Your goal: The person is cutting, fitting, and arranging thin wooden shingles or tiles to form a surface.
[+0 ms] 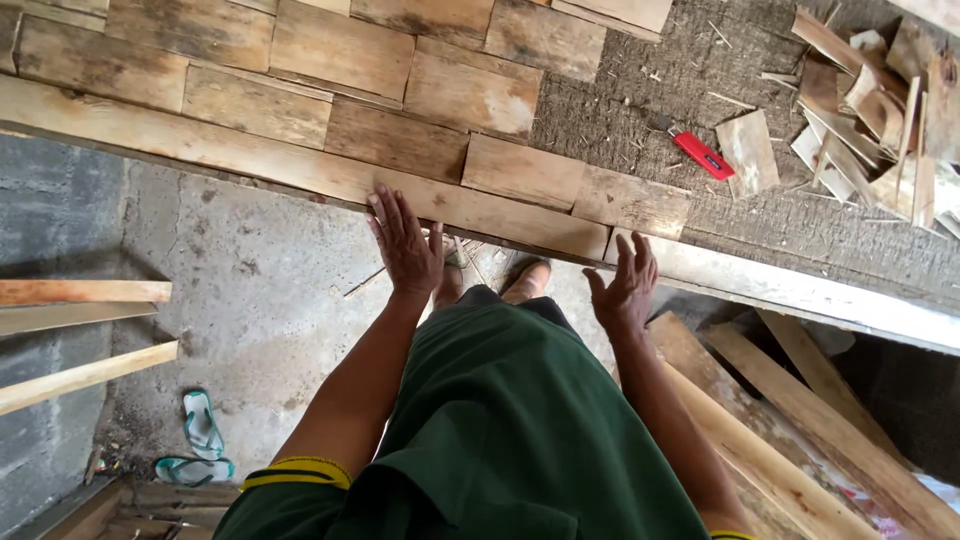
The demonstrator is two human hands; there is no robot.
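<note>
My left hand (405, 243) lies flat with spread fingers, its fingertips touching the long wooden edge board (250, 155) of a raised platform. My right hand (625, 285) hovers open just below the platform's edge, near where the edge board ends, holding nothing. On the platform, several short wooden planks (395, 140) lie side by side in staggered rows. A red utility knife (700, 153) rests on the rough grey surface (620, 110) to the right of the planks.
A heap of wood offcuts (880, 120) sits at the far right of the platform. Long boards (790, 420) lean on the ground at lower right. More boards (80, 300) stick out at left. Green sandals (200, 440) lie on the concrete floor (260, 290).
</note>
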